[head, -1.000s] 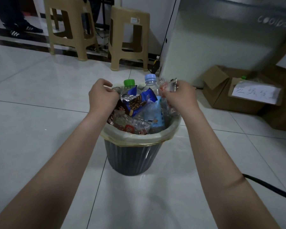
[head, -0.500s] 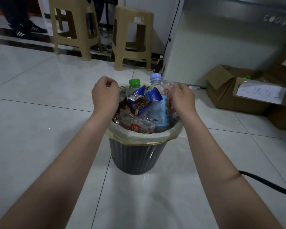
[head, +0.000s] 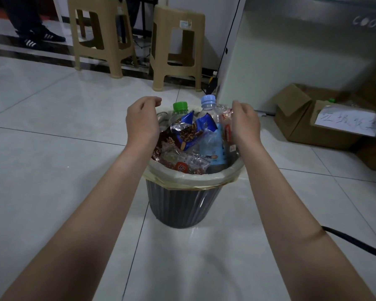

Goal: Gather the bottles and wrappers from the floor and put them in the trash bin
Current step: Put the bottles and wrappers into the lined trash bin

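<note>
the dark ribbed trash bin stands on the pale tiled floor, lined with a yellowish plastic bag folded over its rim. it is heaped full: a bottle with a green cap and a bottle with a light blue cap stand upright at the far side, and a blue snack wrapper lies on top of brown and red wrappers nearer the camera.

the left hand hovers over the bin's left rim, fingers loosely curled and empty, just beside the green-capped bottle but not gripping it. the right hand hangs over the right rim, fingers relaxed and parted, close against a clear red-printed wrapper; whether it touches that wrapper i cannot tell, but it holds nothing.

beyond the bin stand two tan plastic stools, a white appliance and an open cardboard box with a handwritten paper label. a black cable lies on the floor at right.
</note>
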